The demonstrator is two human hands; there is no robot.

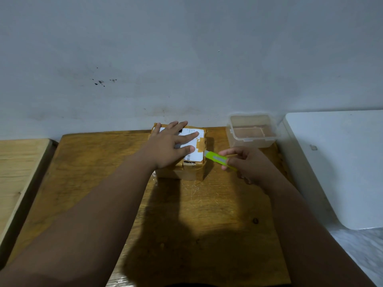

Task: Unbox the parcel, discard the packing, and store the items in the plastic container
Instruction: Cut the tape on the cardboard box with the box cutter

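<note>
Work has barely begun: the parcel (182, 152) sits sealed with brown tape on the desk (93, 172), at twelve o'clock from the person. Left hand (172, 143) lies flat and spread on its label, gripping nothing. Right hand (246, 162), at three o'clock of the parcel, has its grip closed around a green box cutter (217, 158), tip at the box edge. Plastic container (251, 131) waits empty at two o'clock. Cutting, emptying, discarding and storing all appear to remain.

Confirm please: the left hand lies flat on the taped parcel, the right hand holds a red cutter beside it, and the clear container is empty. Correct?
Not quite. In the head view the cutter in the right hand is green, not red. The left hand does lie flat on the taped parcel, and the clear container is empty.
</note>
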